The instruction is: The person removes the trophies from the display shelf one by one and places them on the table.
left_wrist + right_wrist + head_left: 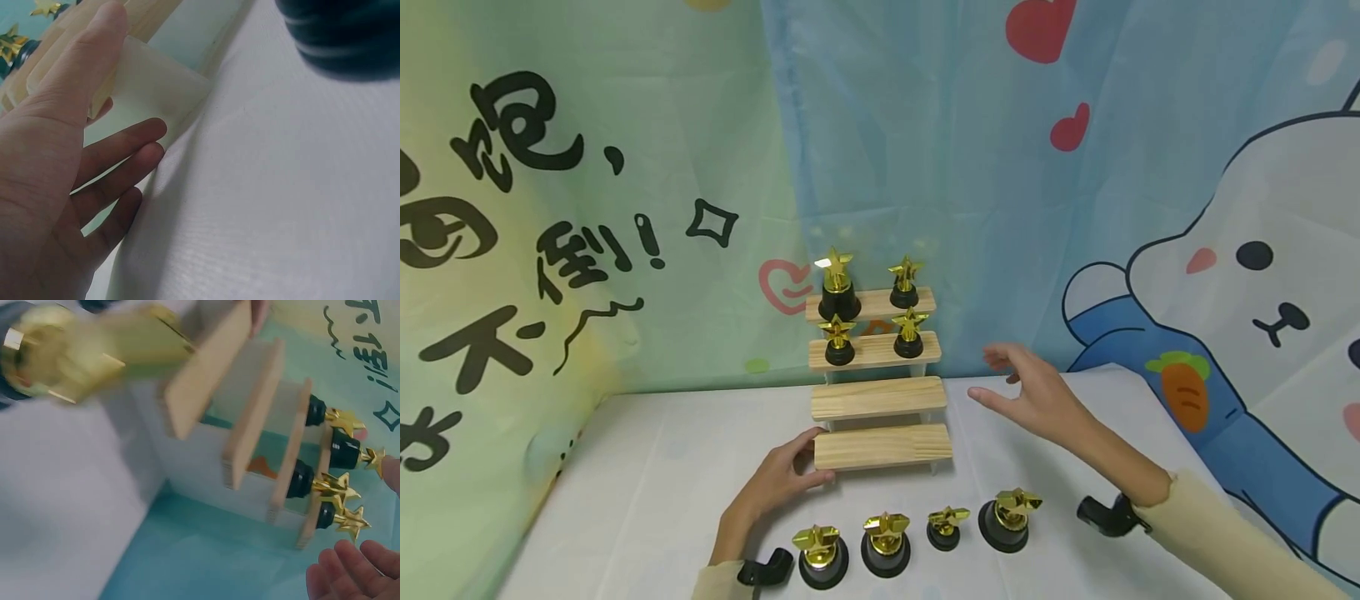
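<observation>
Currently, in the head view, a four-tier wooden stand (880,398) sits on a white cloth (647,483) before a printed backdrop (917,125). The left hand (778,475) grips the left end of the lowest board (883,447). The right hand (1037,396) hovers right of the stand, thumb and fingers apart, holding nothing. Gold-and-black upper trophies (908,343) stand two to a board on the top two tiers; four front trophies (885,546) form a row before the stand.

From the left wrist, the thumb lies over the board and a fingertip shows under its edge; three other fingers extend beside a translucent support (165,78). A dark, rounded object (350,37) is cut off above.

From the right wrist, the thumb is partly cropped, well apart from the fingers (350,572); a blurred gold trophy (94,356) looms nearby.
</observation>
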`<state>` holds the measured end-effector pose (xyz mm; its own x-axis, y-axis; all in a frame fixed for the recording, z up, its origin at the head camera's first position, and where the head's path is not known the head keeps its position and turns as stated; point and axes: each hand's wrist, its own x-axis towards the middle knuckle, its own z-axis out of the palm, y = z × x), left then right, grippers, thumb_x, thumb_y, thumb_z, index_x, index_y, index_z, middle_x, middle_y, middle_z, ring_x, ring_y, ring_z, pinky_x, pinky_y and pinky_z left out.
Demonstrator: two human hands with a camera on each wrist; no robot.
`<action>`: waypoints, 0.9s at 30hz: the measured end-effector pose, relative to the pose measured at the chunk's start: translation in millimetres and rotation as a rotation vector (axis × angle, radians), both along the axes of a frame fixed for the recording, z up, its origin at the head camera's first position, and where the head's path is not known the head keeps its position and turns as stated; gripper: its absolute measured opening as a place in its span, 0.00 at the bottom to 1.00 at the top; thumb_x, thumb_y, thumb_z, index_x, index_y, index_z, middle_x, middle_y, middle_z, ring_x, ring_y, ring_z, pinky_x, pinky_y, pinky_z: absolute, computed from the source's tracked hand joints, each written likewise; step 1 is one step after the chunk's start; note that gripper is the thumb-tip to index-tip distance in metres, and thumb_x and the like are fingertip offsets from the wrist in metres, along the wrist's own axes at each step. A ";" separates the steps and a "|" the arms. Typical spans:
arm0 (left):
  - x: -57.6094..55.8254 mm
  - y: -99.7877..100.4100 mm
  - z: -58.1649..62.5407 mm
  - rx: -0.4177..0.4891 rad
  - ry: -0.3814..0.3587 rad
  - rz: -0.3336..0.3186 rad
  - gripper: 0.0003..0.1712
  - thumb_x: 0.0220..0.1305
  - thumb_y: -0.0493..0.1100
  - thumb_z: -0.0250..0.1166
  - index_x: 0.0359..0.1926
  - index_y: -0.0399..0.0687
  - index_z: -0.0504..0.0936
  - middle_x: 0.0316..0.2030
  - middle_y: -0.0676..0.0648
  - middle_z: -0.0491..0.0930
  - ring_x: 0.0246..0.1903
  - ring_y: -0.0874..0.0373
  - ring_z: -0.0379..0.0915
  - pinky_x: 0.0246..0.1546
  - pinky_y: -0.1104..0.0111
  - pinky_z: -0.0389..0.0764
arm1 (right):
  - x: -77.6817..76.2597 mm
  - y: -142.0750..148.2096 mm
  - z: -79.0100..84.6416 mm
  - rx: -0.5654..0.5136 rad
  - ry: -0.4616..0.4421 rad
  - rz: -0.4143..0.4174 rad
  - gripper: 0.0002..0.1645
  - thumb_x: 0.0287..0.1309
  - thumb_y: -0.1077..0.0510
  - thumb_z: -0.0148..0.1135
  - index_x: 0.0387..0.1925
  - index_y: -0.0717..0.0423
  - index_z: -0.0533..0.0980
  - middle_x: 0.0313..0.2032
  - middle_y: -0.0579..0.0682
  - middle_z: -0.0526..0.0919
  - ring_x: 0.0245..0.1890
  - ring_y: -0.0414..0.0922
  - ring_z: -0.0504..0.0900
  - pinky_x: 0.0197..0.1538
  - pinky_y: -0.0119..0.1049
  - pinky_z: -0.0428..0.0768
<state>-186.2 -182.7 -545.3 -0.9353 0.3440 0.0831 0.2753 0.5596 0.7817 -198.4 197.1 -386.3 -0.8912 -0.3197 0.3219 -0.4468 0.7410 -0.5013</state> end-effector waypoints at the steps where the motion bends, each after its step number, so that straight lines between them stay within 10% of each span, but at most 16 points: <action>1: 0.2 0.0 0.1 0.000 0.004 -0.001 0.38 0.53 0.54 0.74 0.64 0.56 0.71 0.49 0.57 0.82 0.51 0.61 0.77 0.61 0.56 0.75 | -6.1 -2.7 3.2 -0.011 -0.009 0.013 0.37 0.57 0.48 0.68 0.62 0.60 0.67 0.53 0.59 0.78 0.53 0.55 0.78 0.49 0.50 0.81; 10: -1.0 -2.0 -0.4 -0.015 0.034 -0.002 0.38 0.53 0.54 0.73 0.64 0.57 0.71 0.45 0.58 0.83 0.47 0.64 0.77 0.57 0.59 0.77 | -54.2 -41.2 26.7 0.018 -0.073 0.043 0.44 0.57 0.43 0.67 0.67 0.60 0.63 0.59 0.59 0.73 0.58 0.56 0.74 0.56 0.52 0.77; 27: -1.9 -2.2 -1.9 -0.005 0.005 0.004 0.38 0.52 0.55 0.74 0.64 0.56 0.72 0.46 0.59 0.83 0.50 0.63 0.77 0.60 0.58 0.75 | -92.9 -72.2 21.8 0.031 -0.120 0.058 0.43 0.57 0.44 0.68 0.67 0.58 0.63 0.59 0.58 0.74 0.57 0.55 0.76 0.56 0.53 0.77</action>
<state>-188.1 -184.9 -547.1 -0.9361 0.3410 0.0864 0.2773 0.5642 0.7777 -291.3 124.8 -364.5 -0.9025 -0.3799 0.2030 -0.4274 0.7318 -0.5309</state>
